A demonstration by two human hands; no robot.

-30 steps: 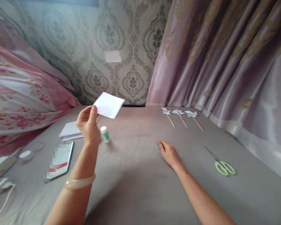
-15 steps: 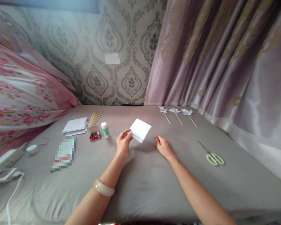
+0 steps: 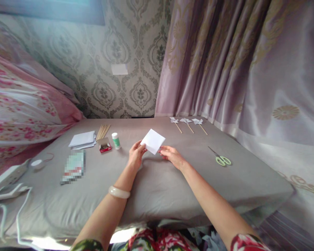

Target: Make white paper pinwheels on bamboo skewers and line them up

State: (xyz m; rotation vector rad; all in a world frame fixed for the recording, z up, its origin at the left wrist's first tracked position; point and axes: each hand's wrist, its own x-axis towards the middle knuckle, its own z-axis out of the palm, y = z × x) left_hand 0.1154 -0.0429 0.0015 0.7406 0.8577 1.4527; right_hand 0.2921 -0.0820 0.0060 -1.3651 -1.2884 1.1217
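A square of white paper (image 3: 153, 141) is held up above the grey-covered table, one corner pointing away from me. My left hand (image 3: 136, 153) pinches its left side between thumb and fingers. On the other side, my right hand (image 3: 172, 157) is close to the paper's lower right edge, fingers stretched out and a little apart; whether the fingertips touch the paper I cannot tell. Farther off to the right lie three white paper pinwheels (image 3: 186, 121) on wooden sticks. Scissors with light green handles (image 3: 223, 160) rest to the right of my right hand.
To the left are a stack of white paper (image 3: 82, 139), wooden sticks (image 3: 103, 132), an open small red box (image 3: 105, 145) and a white-and-green bottle (image 3: 116, 141). A blurred packet (image 3: 74, 167), a small white round object (image 3: 37, 164) and a power strip with cables (image 3: 9, 178) lie nearer.
My right hand has moved in toward the paper and its fingers have stretched out. The left hand keeps hold of the paper. The view has shifted, showing more of the table's near edge.
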